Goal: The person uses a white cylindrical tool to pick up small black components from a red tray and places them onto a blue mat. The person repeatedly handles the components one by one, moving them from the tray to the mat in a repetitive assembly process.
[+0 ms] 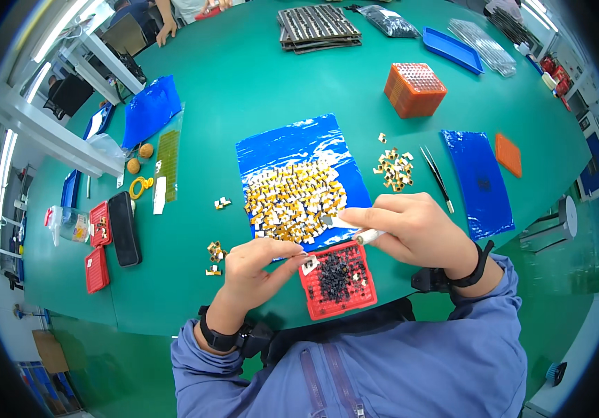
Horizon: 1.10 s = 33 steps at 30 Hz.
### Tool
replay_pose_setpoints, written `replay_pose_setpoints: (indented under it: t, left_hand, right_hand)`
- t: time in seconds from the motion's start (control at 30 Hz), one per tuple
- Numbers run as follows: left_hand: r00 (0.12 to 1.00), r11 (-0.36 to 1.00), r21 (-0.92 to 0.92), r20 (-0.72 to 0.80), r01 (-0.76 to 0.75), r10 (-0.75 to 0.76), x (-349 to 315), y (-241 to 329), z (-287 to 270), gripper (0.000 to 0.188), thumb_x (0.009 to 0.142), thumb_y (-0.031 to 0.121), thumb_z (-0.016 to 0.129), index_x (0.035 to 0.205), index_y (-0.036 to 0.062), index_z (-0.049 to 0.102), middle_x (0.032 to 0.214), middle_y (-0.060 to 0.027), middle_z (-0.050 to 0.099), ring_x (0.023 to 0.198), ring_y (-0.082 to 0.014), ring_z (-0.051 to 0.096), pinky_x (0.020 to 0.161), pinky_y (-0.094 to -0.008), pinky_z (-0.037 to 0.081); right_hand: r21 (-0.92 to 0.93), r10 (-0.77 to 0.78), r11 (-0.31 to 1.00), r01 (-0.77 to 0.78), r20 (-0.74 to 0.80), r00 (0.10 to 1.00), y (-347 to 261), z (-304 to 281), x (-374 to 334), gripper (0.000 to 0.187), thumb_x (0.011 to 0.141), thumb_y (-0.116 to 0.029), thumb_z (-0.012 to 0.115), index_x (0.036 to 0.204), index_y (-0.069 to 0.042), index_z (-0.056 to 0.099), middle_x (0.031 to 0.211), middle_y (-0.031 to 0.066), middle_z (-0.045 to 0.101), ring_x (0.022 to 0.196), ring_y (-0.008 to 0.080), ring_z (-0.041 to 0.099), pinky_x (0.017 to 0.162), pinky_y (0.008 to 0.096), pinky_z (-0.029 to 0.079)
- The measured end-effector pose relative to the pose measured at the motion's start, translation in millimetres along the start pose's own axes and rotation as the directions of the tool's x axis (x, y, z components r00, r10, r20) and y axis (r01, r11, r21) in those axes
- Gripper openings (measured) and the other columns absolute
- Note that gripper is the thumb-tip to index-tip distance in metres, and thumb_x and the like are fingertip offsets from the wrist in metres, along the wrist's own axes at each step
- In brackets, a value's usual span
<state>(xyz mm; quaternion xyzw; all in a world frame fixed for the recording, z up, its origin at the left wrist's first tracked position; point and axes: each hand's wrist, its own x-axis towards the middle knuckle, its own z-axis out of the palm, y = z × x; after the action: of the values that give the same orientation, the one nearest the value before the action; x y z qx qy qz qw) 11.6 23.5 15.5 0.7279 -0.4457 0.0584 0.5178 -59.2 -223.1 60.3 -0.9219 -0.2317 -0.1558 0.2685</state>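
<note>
My left hand (252,273) is closed in a pinch at the upper left corner of a red ribbed tray (311,304). What its fingertips hold is too small to make out. My right hand (414,230) grips a white pen-like tool (367,237) above the tray's upper right side. A small white piece (344,221) shows at its fingertips. Many small black parts (340,277) lie heaped in the tray, along with a few white bits. Just beyond both hands, a blue sticky sheet (278,143) carries dense rows of small white-and-gold parts (292,198).
Metal tweezers (438,177) lie right of a loose pile of gold parts (395,171). Farther right is another blue sheet (479,184). An orange box stack (414,90) stands beyond. Leftward are a black phone (125,230), red boxes (97,270) and yellow scissors (140,186). Other people are across the table.
</note>
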Motion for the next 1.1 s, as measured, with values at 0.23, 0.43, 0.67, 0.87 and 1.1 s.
replay_pose_setpoints:
  t: [0.23, 0.43, 0.67, 0.87, 1.1]
  left_hand:
    - [0.993, 0.996, 0.014, 0.078, -0.093, 0.092, 1, -7, -3, 0.019, 0.066, -0.002, 0.072, 0.082, 0.0062, 0.068, 0.077, -0.0061, 0.067, 0.066, -0.0184, 0.064, 0.057, -0.0281, 0.049]
    - [0.989, 0.99, 0.075, 0.097, -0.116, 0.109, 0, -5, -4, 0.019, 0.065, 0.0, 0.073, 0.081, 0.0071, 0.069, 0.076, -0.0051, 0.066, 0.065, -0.0182, 0.063, 0.055, -0.0277, 0.048]
    - [0.982, 0.983, 0.098, 0.125, -0.155, 0.143, 0, -6, -2, 0.016, 0.065, 0.002, 0.072, 0.08, 0.0067, 0.068, 0.077, -0.0055, 0.066, 0.064, -0.0183, 0.063, 0.055, -0.0283, 0.048]
    - [0.971, 0.965, 0.145, 0.127, -0.219, 0.201, 2, -5, -4, 0.018, 0.062, 0.002, 0.07, 0.079, 0.0073, 0.067, 0.077, -0.0048, 0.066, 0.066, -0.018, 0.063, 0.056, -0.028, 0.048]
    - [0.969, 0.963, 0.139, 0.124, -0.23, 0.214, 3, -3, -5, 0.02, 0.06, 0.001, 0.07, 0.079, 0.0076, 0.067, 0.078, -0.0041, 0.065, 0.067, -0.018, 0.063, 0.056, -0.0277, 0.048]
  right_hand:
    - [0.276, -0.015, 0.961, 0.001, 0.05, 0.999, 8, 16, 8, 0.042, 0.07, 0.002, 0.063, 0.11, -0.012, 0.066, 0.065, 0.0058, 0.052, 0.056, 0.0209, 0.053, 0.052, 0.0318, 0.043]
    - [0.395, 0.028, 0.914, -0.093, 0.166, 0.986, 14, 15, 5, 0.037, 0.076, -0.005, 0.064, 0.112, -0.014, 0.064, 0.075, 0.0074, 0.061, 0.064, 0.0228, 0.059, 0.058, 0.0324, 0.049]
    - [0.386, -0.047, 0.922, -0.031, 0.192, 0.98, 7, 25, -3, 0.04, 0.073, -0.009, 0.067, 0.112, -0.013, 0.063, 0.073, 0.0052, 0.059, 0.062, 0.021, 0.058, 0.056, 0.0321, 0.049]
    - [0.332, -0.051, 0.943, 0.003, 0.134, 0.99, 5, 28, -5, 0.041, 0.071, -0.009, 0.067, 0.111, -0.013, 0.064, 0.07, 0.0043, 0.057, 0.06, 0.0205, 0.057, 0.053, 0.0321, 0.046]
    - [0.37, -0.068, 0.929, 0.022, 0.111, 0.992, 7, 30, -7, 0.041, 0.069, -0.007, 0.068, 0.109, -0.012, 0.065, 0.069, 0.005, 0.056, 0.058, 0.0209, 0.057, 0.051, 0.0324, 0.046]
